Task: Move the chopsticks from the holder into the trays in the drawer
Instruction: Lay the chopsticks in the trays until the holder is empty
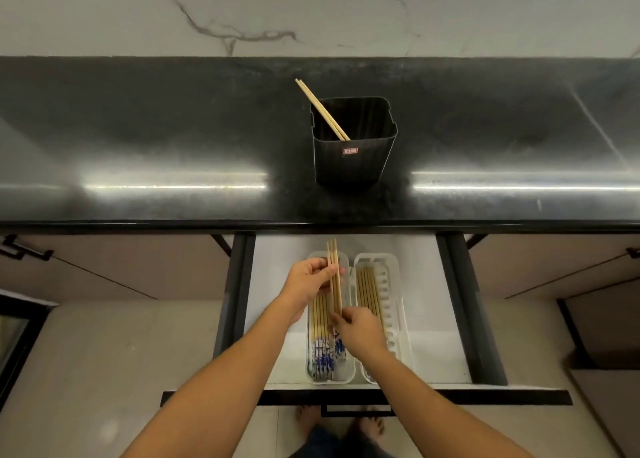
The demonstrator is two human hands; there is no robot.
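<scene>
a small bundle of plain wooden chopsticks (334, 277) is held lengthwise above the left white plastic tray (313, 374) in the open white-lined drawer (277, 284), its far tips pointing to 12 o'clock. the left hand (308, 284) grips the bundle near its middle from the 9 o'clock side, fingers curled closed around it. the right hand (358, 329) pinches the near ends at 6 o'clock, fingertips together on the sticks. both forearms reach in from the lower edge and converge over the drawer. the left tray already carries chopsticks with blue-and-white patterned ends; the right white plastic tray (389, 305), just beside it at 3 o'clock, carries plain ones. two wooden chopsticks (320, 109) lean toward 11 o'clock in the black square plastic holder (353, 160) on the black polished countertop (138, 139), well apart from the hands at 12 o'clock.
</scene>
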